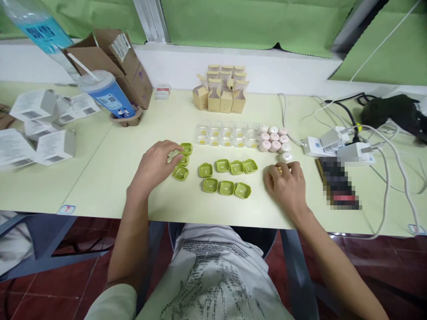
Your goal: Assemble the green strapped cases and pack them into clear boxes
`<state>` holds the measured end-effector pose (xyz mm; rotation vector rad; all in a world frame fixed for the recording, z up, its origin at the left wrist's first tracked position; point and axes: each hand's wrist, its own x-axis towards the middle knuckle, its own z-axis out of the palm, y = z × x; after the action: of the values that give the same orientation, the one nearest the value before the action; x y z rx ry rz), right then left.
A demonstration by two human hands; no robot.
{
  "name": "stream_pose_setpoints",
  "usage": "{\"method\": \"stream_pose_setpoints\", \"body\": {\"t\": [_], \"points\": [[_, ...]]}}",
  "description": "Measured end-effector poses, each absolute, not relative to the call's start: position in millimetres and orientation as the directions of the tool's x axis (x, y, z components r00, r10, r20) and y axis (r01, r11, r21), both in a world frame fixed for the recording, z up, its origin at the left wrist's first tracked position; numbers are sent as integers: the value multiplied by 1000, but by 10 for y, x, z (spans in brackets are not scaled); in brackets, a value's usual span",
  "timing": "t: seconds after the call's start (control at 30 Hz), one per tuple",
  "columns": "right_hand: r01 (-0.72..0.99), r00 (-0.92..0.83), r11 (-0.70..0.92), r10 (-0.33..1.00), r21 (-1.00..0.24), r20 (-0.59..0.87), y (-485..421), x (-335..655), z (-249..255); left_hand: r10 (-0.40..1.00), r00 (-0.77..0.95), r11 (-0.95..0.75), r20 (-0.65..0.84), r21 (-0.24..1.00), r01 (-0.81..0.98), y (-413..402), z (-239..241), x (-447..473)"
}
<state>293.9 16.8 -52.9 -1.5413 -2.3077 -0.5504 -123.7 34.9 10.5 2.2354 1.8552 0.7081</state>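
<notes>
Left hand (156,165) first: I have it palm down on the table (110,178), fingers bent over a small cluster of green trays (182,166) at its three o'clock, fingertips touching them. I cannot tell whether it actually grips one.

My right hand (287,183) rests knuckles up, fingers curled together around something small at its twelve o'clock; most of it is hidden, so I cannot name it. Just beyond, at twelve, a white round cap (286,157) lies by a group of pink round caps (274,138).

Between the hands sit seven more green trays in two rows (227,177). At twelve o'clock from those is a row of clear plastic cases (228,134), and further back small tan cartons (222,89) stand open. A power strip with cables (333,144) lies at two o'clock of my right hand, and a blue cup (107,94) at eleven o'clock of the left.
</notes>
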Motion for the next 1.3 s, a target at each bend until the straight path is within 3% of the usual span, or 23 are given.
{"method": "stream_pose_setpoints", "body": {"t": [0.17,0.3,0.37,0.47,0.57,0.73,0.93,1.03,1.2,1.3], "points": [[923,-375,365,783,122,496,131,2981,-537,960,159,-237,231,362,902,480,-92,-1335],[896,-356,443,771,-44,528,161,2823,-277,959,210,-265,193,333,905,548,-172,-1342],[830,-431,544,766,-123,476,255,2604,-54,955,240,-286,174,325,902,552,-166,-1347],[687,-654,706,705,-175,275,486,2123,275,947,278,-317,160,329,890,537,-118,-1350],[628,-763,762,643,-159,68,729,1605,456,953,241,-294,186,358,886,504,-55,-1331],[628,-777,774,616,-84,-131,943,1117,376,984,67,-123,167,355,927,371,23,-1241],[678,-734,735,674,-27,-78,1028,1169,286,945,28,-95,326,190,977,231,-50,-953],[681,-732,730,681,-58,-30,961,1194,353,928,26,-87,371,148,985,243,-181,-811],[651,-752,759,642,-16,-152,845,1181,357,927,96,-127,363,63,990,294,-321,-781],[679,-726,734,674,10,-136,894,1212,301,925,176,-213,336,77,974,319,-294,-812]]}}
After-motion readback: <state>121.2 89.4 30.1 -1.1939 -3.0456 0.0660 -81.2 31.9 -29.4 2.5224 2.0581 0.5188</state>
